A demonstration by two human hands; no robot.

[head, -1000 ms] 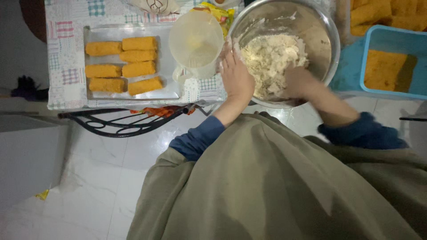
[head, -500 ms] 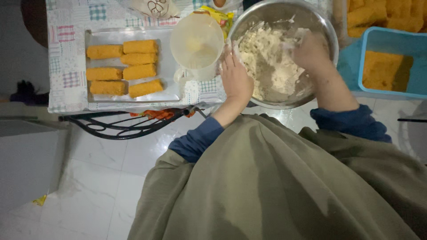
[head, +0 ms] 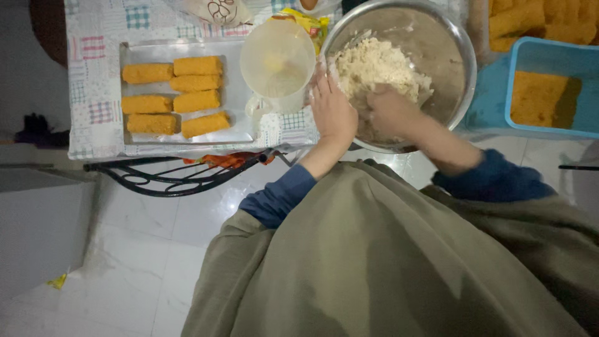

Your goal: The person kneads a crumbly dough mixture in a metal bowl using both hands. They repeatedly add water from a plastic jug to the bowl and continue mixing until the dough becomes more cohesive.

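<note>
A large steel bowl holds a pale crumbly mixture. My left hand rests flat against the bowl's near-left rim, fingers together and pointing up. My right hand is inside the bowl at its near side, fingers dug into the mixture. Both forearms wear blue sleeves under an olive garment.
A foil-lined tray with several orange breaded sticks lies left on a patterned cloth. A translucent plastic jug stands between tray and bowl. A blue tub with orange crumbs sits right. A black metal stand and white floor lie below.
My right hand moved from the bowl's far right side back to the near side, pulling through the mixture. The left hand stayed on the rim.
</note>
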